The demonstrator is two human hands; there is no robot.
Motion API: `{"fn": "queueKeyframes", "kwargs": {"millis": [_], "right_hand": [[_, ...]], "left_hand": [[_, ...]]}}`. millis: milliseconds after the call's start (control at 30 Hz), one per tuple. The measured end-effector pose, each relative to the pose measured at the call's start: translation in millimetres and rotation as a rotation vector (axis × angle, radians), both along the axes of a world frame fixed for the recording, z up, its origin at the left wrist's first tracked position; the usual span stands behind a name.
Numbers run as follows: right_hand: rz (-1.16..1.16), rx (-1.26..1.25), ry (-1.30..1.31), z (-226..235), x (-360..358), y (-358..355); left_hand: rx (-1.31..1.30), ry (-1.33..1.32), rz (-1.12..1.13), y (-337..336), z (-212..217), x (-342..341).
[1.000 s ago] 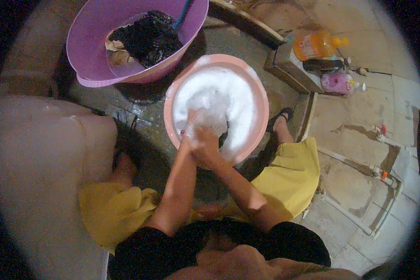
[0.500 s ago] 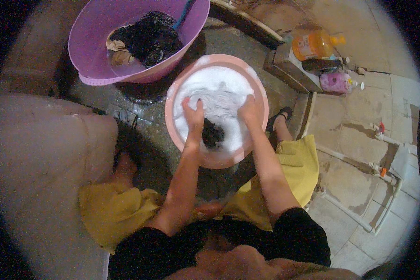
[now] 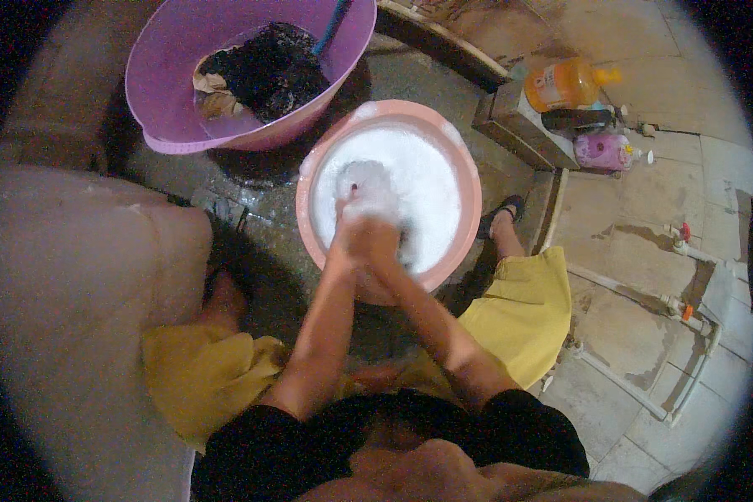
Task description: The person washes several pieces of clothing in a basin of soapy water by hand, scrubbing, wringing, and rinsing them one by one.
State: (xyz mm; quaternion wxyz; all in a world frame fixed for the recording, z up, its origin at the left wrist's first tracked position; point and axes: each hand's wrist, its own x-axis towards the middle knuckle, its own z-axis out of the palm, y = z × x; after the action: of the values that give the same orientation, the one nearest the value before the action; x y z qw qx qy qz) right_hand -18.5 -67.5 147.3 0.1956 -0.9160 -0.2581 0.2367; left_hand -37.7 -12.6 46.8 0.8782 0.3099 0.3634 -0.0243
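A pink round basin [image 3: 473,188] full of white suds [image 3: 435,180] stands on the floor in front of me. My left hand [image 3: 345,213] is in its left half, closed on a foam-covered, pale greyish wet cloth [image 3: 364,177]; suds hide much of its fingers. Right against it, my right hand [image 3: 375,238] is bunched on the near end of the same cloth, blurred by motion. Beside the right hand, a dark patch [image 3: 406,243] shows through the foam, too blurred to make out.
A large purple tub [image 3: 163,100] with dark and tan wet fabric [image 3: 276,75] stands at the far left. On a ledge [image 3: 519,125] at the right lie an orange bottle [image 3: 560,85] and a pink one [image 3: 602,151]. Pipes with a red-handled tap [image 3: 684,232] run along the right wall.
My right hand has come left and nearer, from the basin's right side to meet my left hand. The spread-out cloth is now bunched, and foam covers more of the dark patch.
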Motion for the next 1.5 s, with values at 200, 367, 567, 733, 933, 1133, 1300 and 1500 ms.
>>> {"fn": "queueKeyframes", "kwargs": {"millis": [200, 367, 567, 733, 933, 1133, 1300, 1500], "right_hand": [[-0.636, 0.352, -0.210, -40.3, 48.3, -6.7], [-0.577, 0.263, -0.132, -90.6, 53.8, -20.0], [-0.638, -0.081, 0.085, -126.0, 144.5, -132.0], [-0.226, 0.070, -0.454, -109.3, 114.6, -100.9], [-0.141, 0.109, -0.118, -124.9, 106.9, -42.3], [0.046, 0.118, -0.028, -38.5, 16.9, -15.7], [-0.162, 0.386, -0.179, -37.5, 57.2, -8.3], [-0.212, 0.336, -0.421, -83.5, 70.0, -24.7]], "left_hand": [[-0.195, -0.082, 0.094, -57.7, -76.7, -3.5], [-0.316, -0.190, 0.155, -39.2, -68.4, -10.4], [0.371, -0.069, -0.026, -0.3, 58.8, 54.3], [0.399, 0.052, 0.324, 9.7, -5.1, 35.8], [0.136, -0.179, 0.124, -5.4, -14.3, 31.6], [-0.213, 0.020, 0.064, 43.1, 48.8, 29.5], [0.482, -0.194, -0.043, 1.1, -86.9, -2.8], [-0.229, -0.123, 0.221, -13.9, -88.2, 34.8]]}}
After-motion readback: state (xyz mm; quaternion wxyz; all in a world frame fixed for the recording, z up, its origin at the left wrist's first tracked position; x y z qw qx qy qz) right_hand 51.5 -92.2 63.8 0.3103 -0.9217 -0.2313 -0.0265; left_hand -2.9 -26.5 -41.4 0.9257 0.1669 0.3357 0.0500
